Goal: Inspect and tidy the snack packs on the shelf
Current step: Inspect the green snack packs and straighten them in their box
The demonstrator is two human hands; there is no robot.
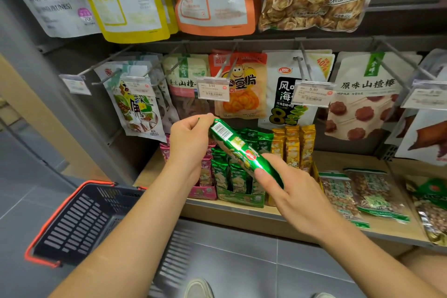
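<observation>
Snack packs (242,176) fill the wooden shelf (358,161) in upright rows. Larger hanging bags (365,94) are on hooks above its back edge, and flat bags of nuts (377,193) lie toward its right end. A dark basket (82,220) with an orange rim sits on the floor below the shelf's left corner.

At the front edge a green display box (238,186) holds matching packs, with gold packs (292,145) just beside it on the right. One green pack (232,143) is off the shelf, held tilted in the air above that box. The left hand (188,138) pinches its upper end. The right hand (290,191) grips the lower end, with the thumb across the top. Both sets of fingers (205,118) are closed on the wrapper.

The step in hand looks like inspection. The pack should be turned slowly so glare leaves the foil and the print beside the barcode (221,129) can be read. Pressure belongs on the sealed ends, because squeezing the middle could crush what is inside. Afterwards the pack probably belongs upright in the green box, facing the way its neighbours do.
</observation>
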